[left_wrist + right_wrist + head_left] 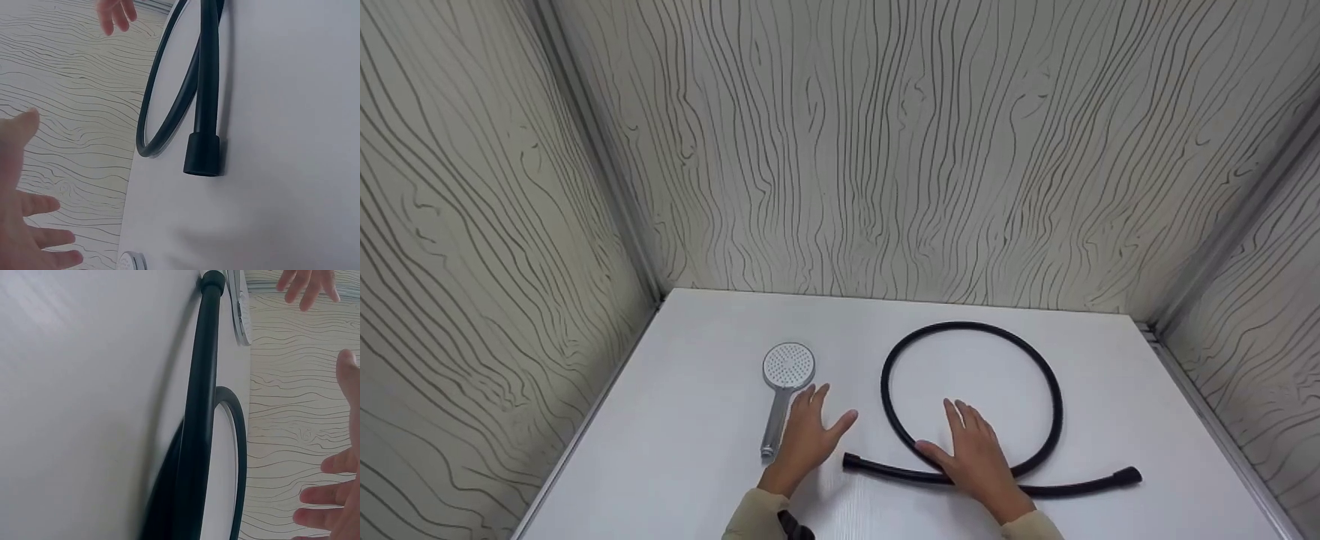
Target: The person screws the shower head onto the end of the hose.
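Note:
A grey shower head (788, 366) with a pale, dotted spray face lies on the white table, its handle pointing toward the front. To its right a black shower hose (1057, 405) lies in one loop, its two ends crossing at the front. My left hand (810, 439) hovers beside the shower head's handle with fingers spread and nothing in them. Over the front of the loop is my right hand (976, 457), fingers also spread and holding nothing. In the left wrist view one hose end (202, 154) shows its wide black connector.
The white table (690, 420) meets a back wall (870, 150) with a wood-line pattern. Similar panels stand at the left (472, 262) and right, with metal strips at the corners.

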A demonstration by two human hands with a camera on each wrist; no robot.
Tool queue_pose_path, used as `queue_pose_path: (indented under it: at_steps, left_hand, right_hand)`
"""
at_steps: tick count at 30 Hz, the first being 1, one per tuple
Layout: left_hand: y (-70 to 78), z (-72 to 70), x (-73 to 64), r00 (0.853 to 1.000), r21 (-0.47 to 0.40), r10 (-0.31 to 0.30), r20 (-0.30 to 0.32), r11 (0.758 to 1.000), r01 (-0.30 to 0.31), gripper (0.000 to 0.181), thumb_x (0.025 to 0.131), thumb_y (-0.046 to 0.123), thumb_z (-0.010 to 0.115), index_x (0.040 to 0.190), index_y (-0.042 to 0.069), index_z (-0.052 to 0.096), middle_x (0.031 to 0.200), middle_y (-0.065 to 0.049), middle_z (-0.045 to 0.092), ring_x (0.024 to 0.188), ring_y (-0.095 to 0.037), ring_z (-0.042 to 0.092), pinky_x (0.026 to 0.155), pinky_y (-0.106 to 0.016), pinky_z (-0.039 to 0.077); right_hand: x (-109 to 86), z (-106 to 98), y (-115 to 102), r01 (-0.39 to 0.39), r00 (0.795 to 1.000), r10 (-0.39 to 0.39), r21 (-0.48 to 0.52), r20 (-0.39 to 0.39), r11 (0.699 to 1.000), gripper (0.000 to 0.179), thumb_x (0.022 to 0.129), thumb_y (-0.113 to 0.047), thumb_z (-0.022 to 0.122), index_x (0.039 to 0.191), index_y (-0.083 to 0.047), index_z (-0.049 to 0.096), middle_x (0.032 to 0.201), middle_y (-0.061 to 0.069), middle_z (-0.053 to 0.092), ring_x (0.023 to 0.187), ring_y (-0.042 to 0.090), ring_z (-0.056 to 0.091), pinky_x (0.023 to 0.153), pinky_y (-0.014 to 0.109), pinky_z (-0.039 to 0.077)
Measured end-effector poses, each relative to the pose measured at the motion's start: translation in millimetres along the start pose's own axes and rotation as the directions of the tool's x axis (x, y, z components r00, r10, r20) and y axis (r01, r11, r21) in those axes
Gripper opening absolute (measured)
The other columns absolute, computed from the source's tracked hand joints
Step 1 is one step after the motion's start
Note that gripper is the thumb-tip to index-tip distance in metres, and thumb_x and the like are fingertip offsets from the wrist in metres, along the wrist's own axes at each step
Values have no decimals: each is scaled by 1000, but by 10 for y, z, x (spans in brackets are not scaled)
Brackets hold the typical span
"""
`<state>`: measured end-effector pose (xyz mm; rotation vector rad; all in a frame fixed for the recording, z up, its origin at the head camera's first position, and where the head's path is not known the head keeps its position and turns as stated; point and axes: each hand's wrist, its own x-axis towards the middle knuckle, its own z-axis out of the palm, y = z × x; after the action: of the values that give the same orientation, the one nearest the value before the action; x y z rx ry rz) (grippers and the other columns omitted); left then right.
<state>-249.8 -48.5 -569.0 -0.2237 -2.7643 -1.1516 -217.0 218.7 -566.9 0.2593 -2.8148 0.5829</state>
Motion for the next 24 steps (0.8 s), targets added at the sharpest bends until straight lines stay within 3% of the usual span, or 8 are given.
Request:
queue_pose_path:
  at_steps: [5, 13, 16, 19, 24]
  left_hand:
    - [3, -72, 40, 998, -129, -58, 27, 990, 61, 75, 91, 55, 58, 139, -1, 46, 143, -29, 45, 134, -46, 41, 111, -59, 38]
    - [2, -264, 139, 982, -257, -167, 91, 948, 186, 71, 94, 57, 51, 137, 0, 49, 140, -24, 51, 129, -42, 49, 106, -56, 44]
    - [-8, -319, 184, 969, -305, -223, 109, 920, 246, 69, 95, 58, 49, 134, 1, 52, 135, -24, 55, 126, -40, 53, 103, -53, 47]
    - [-25, -364, 216, 946, -358, -293, 139, 876, 324, 75, 93, 65, 47, 134, 2, 52, 136, -24, 55, 128, -40, 51, 105, -54, 45]
    - [-76, -437, 252, 918, -414, -352, 182, 819, 396, 77, 94, 65, 44, 135, 0, 50, 137, -24, 53, 127, -39, 52, 103, -51, 48]
  right_hand:
    - [15, 5, 1, 16, 1000, -16, 32, 11, 999, 78, 86, -53, 65, 139, 2, 47, 137, 23, 52, 129, 41, 48, 108, 56, 41]
    - [18, 8, -8, 77, 997, -76, 36, -31, 996, 75, 84, -52, 68, 135, 1, 52, 131, 21, 57, 124, 38, 53, 102, 54, 47]
    - [22, 8, -25, 85, 996, -84, 31, -30, 996, 74, 84, -51, 68, 135, 0, 52, 131, 20, 57, 123, 37, 54, 102, 54, 47]
    - [24, 22, -36, 95, 995, -94, 27, -36, 995, 73, 84, -51, 69, 135, -1, 52, 130, 19, 58, 123, 36, 55, 101, 54, 48]
    - [29, 51, -51, 136, 988, -135, 19, -70, 991, 71, 82, -47, 73, 132, 0, 55, 126, 18, 60, 119, 36, 57, 96, 53, 51]
